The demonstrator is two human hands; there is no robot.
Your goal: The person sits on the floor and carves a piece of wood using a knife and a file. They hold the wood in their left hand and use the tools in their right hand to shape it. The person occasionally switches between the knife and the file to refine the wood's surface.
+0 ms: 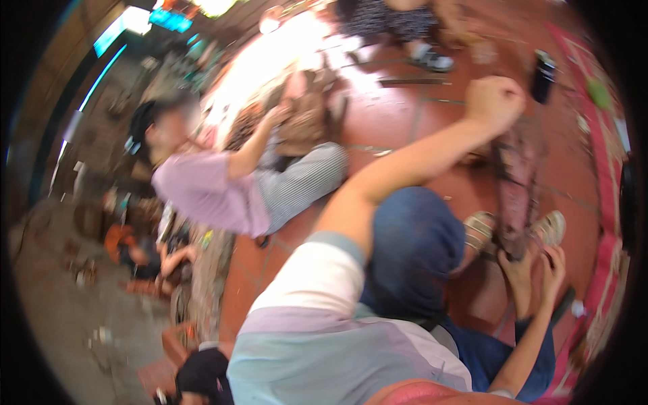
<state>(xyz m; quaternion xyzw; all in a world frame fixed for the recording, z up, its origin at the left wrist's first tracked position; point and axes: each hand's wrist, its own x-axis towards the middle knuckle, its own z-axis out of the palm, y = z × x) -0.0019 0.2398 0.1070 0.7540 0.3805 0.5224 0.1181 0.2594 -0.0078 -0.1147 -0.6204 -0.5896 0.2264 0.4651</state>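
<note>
A long, reddish-brown carved wooden piece (516, 196) lies between my sandalled feet, its near end close to my right ankle. My left hand (496, 104) is closed in a fist above the far end of the wood, with the arm stretched out past my raised left knee. Whatever is inside that fist is hidden. Low beside my right sandal (552, 228) and the near end of the wood is my right hand (553, 268). Its fingers are blurred, so their grip is unclear.
A dark cylindrical object (543, 77) stands beyond my left hand. At left, a person in a pink shirt (209, 192) sits handling a brown wooden block (304, 125). A dark flat bar (413, 81) lies on the red tiles. Pink-red cloth edging (604, 182) runs along the right.
</note>
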